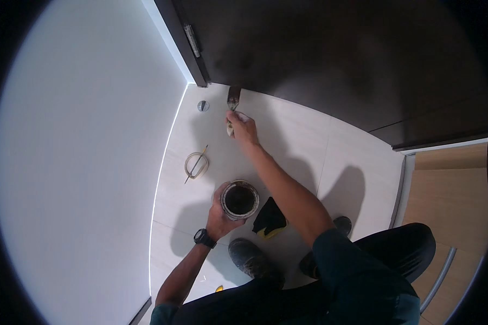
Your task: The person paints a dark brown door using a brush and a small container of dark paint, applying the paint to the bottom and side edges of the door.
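Observation:
My left hand (pixel 223 217) grips an open paint can (pixel 240 200) from its left and lower side; dark liquid shows inside the stained rim. My right hand (pixel 243 128) holds a paintbrush (pixel 233 97) by its handle, the dark bristles pointing at the bottom edge of a dark brown door (pixel 309 61). Whether the bristles touch the door I cannot tell. Left of the can, a thin brush with a yellow tip (pixel 196 164) lies across a roll of tape (pixel 186 163) on the floor. A black cloth item with yellow edging (pixel 269 219) rests right of the can.
A round metal doorstop or floor fitting (pixel 203 106) sits near the door frame (pixel 191 48). A white wall (pixel 85 142) rises at the left. Light wood panels (pixel 451 199) stand at the right. My shoe (pixel 250 258) is close below the can on the tiled floor (pixel 297 126).

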{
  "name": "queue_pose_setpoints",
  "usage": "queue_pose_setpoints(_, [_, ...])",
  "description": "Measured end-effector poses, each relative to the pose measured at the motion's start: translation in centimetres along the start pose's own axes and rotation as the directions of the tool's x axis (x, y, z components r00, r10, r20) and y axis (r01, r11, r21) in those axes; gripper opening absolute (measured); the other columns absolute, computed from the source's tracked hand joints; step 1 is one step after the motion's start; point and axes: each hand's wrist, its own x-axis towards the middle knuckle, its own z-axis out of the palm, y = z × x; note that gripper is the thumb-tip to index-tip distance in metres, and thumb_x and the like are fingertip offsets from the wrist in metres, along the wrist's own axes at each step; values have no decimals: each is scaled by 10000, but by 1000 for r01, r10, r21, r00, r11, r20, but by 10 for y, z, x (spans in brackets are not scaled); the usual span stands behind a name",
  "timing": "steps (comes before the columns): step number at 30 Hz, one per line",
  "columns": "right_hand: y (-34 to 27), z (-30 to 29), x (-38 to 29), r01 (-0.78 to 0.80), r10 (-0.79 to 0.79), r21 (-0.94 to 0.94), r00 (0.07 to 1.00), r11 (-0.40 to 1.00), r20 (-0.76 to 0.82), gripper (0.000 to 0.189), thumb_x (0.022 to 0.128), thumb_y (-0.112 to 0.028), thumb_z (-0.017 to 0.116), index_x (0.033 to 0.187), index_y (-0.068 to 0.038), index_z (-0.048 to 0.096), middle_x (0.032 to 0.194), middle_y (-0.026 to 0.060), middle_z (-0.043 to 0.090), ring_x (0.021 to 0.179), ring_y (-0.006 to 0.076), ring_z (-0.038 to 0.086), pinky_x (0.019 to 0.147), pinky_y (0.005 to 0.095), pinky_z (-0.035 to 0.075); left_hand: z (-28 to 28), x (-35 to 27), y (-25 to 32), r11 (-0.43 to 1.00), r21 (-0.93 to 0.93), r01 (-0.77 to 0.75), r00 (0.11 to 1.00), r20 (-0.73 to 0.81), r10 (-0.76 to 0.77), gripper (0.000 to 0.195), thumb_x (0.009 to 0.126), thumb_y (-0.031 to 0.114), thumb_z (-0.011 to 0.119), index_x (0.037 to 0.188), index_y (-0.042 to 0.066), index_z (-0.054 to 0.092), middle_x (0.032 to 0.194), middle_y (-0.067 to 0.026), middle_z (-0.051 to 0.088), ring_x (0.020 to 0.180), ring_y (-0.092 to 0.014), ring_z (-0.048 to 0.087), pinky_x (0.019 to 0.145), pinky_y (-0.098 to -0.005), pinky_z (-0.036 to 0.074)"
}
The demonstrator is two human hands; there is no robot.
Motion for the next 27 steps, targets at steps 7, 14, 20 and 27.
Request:
queue_pose_setpoints(7, [0, 15, 18, -134, 127, 153, 991, 979, 51, 318, 1003, -393, 698, 1013, -80, 751, 893, -5, 694, 709, 77, 596, 593, 263, 480, 3, 0, -1, 984, -171, 59, 998, 1, -60, 1199, 647, 195, 978, 1555, 39, 212, 1495, -164, 497, 1406, -278, 510, 1217, -413, 387])
queue_pose_setpoints(14, [-16, 25, 59, 45, -39, 142, 998, 989, -45, 387, 1013, -438, 686, 942, -60, 730, 820, 8, 670, 667, 103, 588, 569, 272, 469, -1, 0, 3, 984, -178, -12, 1000, -16, 9, 1191, 649, 165, 966, 1570, 47, 220, 1470, -177, 528, 1381, -299, 542, 1191, -410, 421])
queue_pose_setpoints(20, [3, 26, 24, 1, 0, 72, 1000, 997, -10, 413, 1004, -461, 695, 898, -62, 713, 789, 11, 654, 649, 109, 579, 571, 292, 474, -2, 0, 8, 992, -128, 5, 999, -32, -10, 1157, 658, 164, 950, 1565, 51, 240, 1448, -195, 555, 1357, -322, 578, 1158, -416, 468])
queue_pose_setpoints(27, [-27, 26, 49, 98, -97, 89, 995, 991, -18, 415, 1012, -457, 688, 970, -45, 719, 814, 4, 658, 674, 80, 574, 583, 267, 467, -5, 3, 14, 993, -111, 29, 999, -16, -31, 1172, 641, 147, 958, 1565, 55, 243, 1430, -197, 575, 1352, -326, 584, 1149, -425, 480])
